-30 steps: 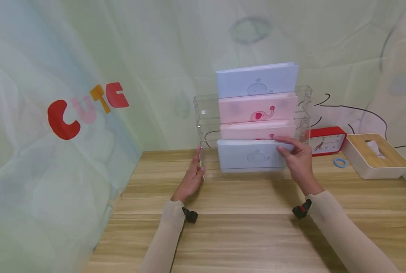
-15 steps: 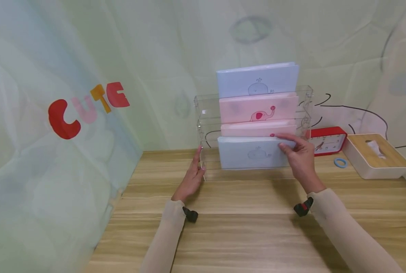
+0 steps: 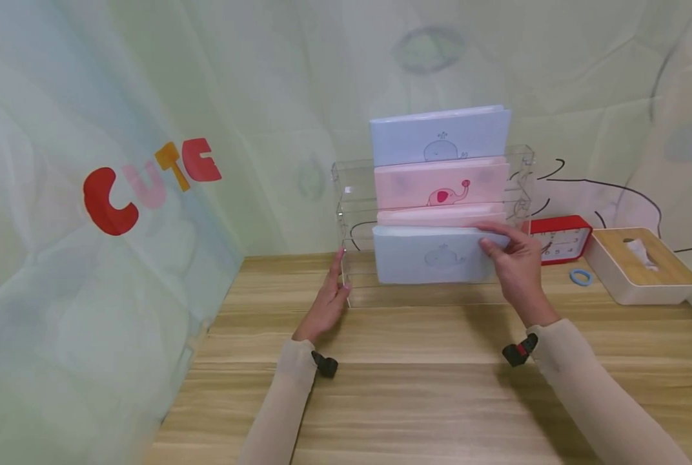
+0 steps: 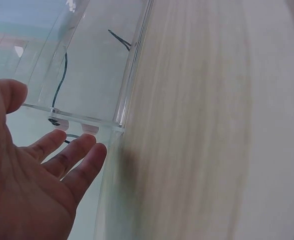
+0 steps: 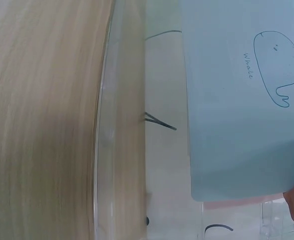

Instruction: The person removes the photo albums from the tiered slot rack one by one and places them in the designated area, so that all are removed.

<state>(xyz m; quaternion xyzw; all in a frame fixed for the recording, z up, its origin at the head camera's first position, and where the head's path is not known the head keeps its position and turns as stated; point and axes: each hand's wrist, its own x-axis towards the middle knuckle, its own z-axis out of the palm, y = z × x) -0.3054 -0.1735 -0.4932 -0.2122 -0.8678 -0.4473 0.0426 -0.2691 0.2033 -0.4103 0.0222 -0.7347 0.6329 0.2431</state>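
A light blue booklet (image 3: 427,261) with a whale drawing stands upright at the front of a clear acrylic rack (image 3: 359,284). My right hand (image 3: 517,265) pinches it by its upper right corner, thumb in front and fingers behind. In the right wrist view the word "Whale" is readable on the booklet (image 5: 237,120), and its lower edge is above the rack's floor. My left hand (image 3: 323,307) touches the rack's left side; in the left wrist view its fingers (image 4: 86,170) reach out against the outer panel. Behind are two pink booklets (image 3: 404,187) and another blue one (image 3: 398,142).
The rack stands on a wooden table (image 3: 416,400) near a curtain-like backdrop (image 3: 288,84). Right of it are a red alarm clock (image 3: 584,232), a light blue ring (image 3: 581,278) and a tissue box (image 3: 642,294). "CUTE" letters (image 3: 110,201) show at left.
My right hand has raised the front blue booklet a little and shifted it slightly right, covering more of the pink booklet behind. My left hand has stayed at the rack's side.
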